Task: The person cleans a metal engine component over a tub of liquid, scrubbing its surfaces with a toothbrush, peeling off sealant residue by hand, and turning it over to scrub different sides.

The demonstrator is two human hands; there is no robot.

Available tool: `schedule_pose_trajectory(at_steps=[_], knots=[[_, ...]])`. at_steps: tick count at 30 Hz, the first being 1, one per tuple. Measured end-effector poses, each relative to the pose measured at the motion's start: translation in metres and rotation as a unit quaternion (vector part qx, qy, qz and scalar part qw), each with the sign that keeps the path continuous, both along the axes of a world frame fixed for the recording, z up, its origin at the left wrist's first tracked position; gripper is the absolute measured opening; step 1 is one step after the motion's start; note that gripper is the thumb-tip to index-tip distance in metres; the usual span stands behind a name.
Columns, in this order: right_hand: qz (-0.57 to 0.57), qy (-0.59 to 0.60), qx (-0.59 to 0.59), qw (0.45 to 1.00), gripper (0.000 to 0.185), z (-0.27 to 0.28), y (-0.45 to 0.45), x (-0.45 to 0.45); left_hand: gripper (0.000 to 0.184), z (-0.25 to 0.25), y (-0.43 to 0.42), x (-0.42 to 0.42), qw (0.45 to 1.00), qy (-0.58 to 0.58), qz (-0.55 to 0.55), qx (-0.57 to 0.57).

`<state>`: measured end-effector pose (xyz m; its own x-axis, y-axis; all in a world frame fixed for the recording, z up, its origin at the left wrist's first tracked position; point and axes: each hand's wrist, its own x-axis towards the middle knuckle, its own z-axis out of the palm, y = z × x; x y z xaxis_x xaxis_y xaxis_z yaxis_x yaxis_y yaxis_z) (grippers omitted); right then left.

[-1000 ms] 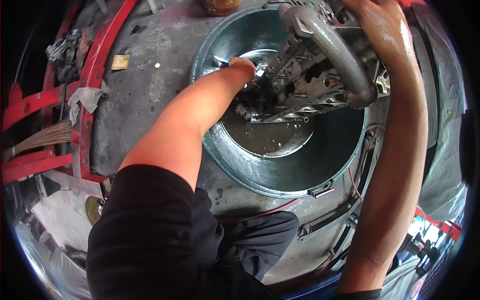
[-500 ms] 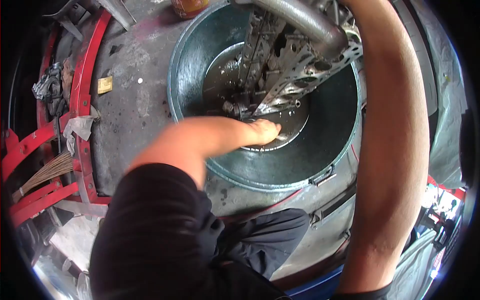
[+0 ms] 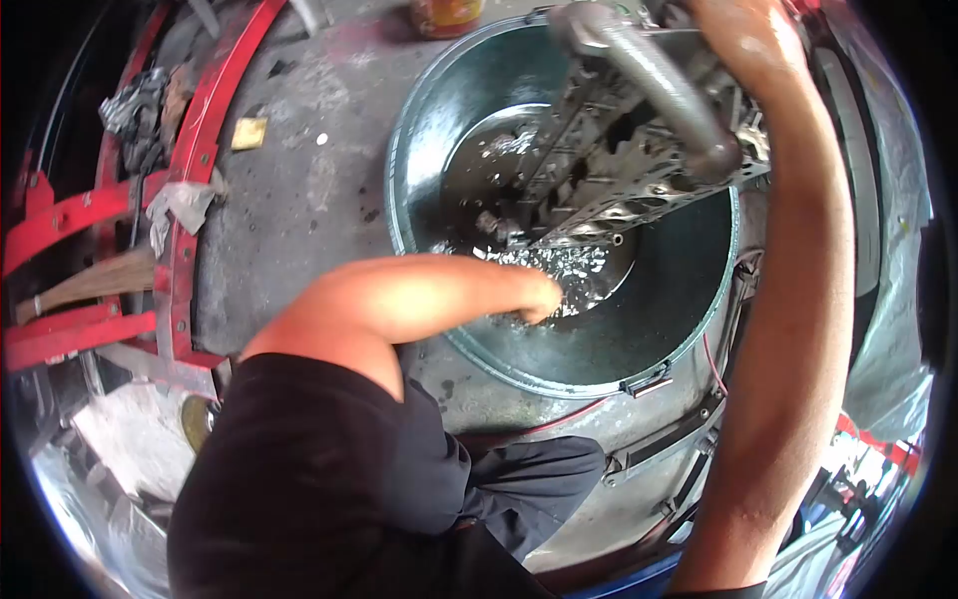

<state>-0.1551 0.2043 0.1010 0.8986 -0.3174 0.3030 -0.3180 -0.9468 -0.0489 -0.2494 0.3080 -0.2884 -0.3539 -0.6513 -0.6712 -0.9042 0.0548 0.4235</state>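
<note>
A metal engine cylinder head (image 3: 639, 150) stands tilted in a round dark green tub (image 3: 559, 374), its lower end in dark liquid (image 3: 499, 160). A thick metal pipe (image 3: 669, 90) runs along its upper side. My right hand (image 3: 743, 40) grips the head's upper end at the frame's top edge; its fingertips are hidden. Low in the tub, just in front of the head's lower end, my left hand (image 3: 539, 298) is curled at the liquid's surface. Its fingers point down and are blurred, so whatever they hold cannot be made out. Splashed liquid glints beside it.
Red metal frames (image 3: 190, 130) stand at left, with a rag (image 3: 180, 210) and a straw broom (image 3: 95, 285). A container (image 3: 446, 15) sits behind the tub. A yellow square (image 3: 248, 133) lies on the concrete floor. Below the tub runs a red hose (image 3: 564, 417).
The view has shifted, so the tub sits farther right. My left hand has moved nearer the tub's front wall, and the liquid is now broken into bright ripples. My right hand stays on the cylinder head.
</note>
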Motion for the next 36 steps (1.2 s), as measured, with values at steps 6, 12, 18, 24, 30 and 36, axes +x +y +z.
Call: schedule_pose_trajectory(at_steps=[6,12,18,24,30,36], knots=[[-0.081,-0.095,0.236,0.964,0.034,-0.014,-0.007,0.020,0.016,0.133,0.078,0.074,0.924,0.086,0.308,-0.211],[0.024,0.018,0.261,0.965,0.045,-0.025,-0.111,0.034,0.019,0.178,0.129,0.141,0.887,-0.011,0.410,-0.210],[-0.039,0.021,0.204,0.978,0.041,-0.019,-0.080,0.035,0.016,0.153,0.093,0.150,0.796,-0.047,0.459,-0.392],[0.005,0.012,0.245,0.969,0.040,-0.023,-0.099,0.047,0.017,0.124,0.093,0.144,0.765,-0.090,0.431,-0.470],[0.013,-0.027,0.173,0.984,0.025,-0.016,-0.031,0.034,0.024,0.142,0.055,0.131,0.754,-0.077,0.387,-0.525],[-0.023,-0.057,0.184,0.981,0.029,-0.018,-0.029,0.024,0.022,0.141,0.075,0.130,0.776,-0.106,0.368,-0.501]])
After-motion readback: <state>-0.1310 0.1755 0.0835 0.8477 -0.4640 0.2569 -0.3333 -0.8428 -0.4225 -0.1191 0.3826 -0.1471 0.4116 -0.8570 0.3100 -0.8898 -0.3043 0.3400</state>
